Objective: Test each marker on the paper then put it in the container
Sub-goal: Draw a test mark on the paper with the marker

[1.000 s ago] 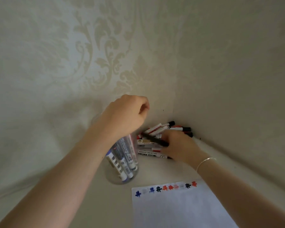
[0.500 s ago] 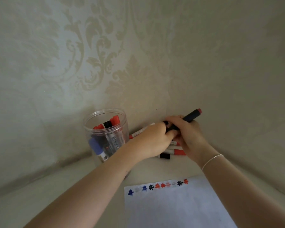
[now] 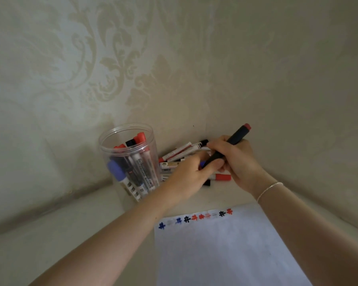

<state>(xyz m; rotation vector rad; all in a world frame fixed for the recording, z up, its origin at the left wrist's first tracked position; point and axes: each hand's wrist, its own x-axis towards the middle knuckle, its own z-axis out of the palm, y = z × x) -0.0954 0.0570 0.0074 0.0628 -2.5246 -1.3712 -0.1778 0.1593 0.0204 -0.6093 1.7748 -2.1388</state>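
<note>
- Right hand point(image 3: 239, 162) has its fingers curled round a black marker point(image 3: 228, 146), barrel angled up to the right, reddish end point(image 3: 246, 127) pointing at the wall corner.
- Left hand point(image 3: 191, 174) meets it at the lower end, fingertips pinching a blue bit point(image 3: 202, 163) there. We read that as the cap; fingers hide most of it, so not certain.
- Our call on the step: uncapping, test stroke not yet made.
- Risks:
  - Cap pops free abruptly and the hands jerk. The clear plastic container point(image 3: 130, 159) stands just left of the left hand and could get knocked; it looks light and top-heavy with markers leaning in it.
  - Loose pile of untested markers point(image 3: 180, 152) lies right under both hands against the wall. A knock could roll them across the worktop point(image 3: 70, 234).
  - Bare tip could smear fingers or drag over the existing marks on the way down.
  - Cap left loose could get lost in the pile.
- Paper point(image 3: 225, 250) lies near the front, well apart from the marker, with a row of blue, black, red and faint marks point(image 3: 194, 218) along its top edge. Free space sits below the row.
- Container already holds several markers, with red, black and lilac caps.
</note>
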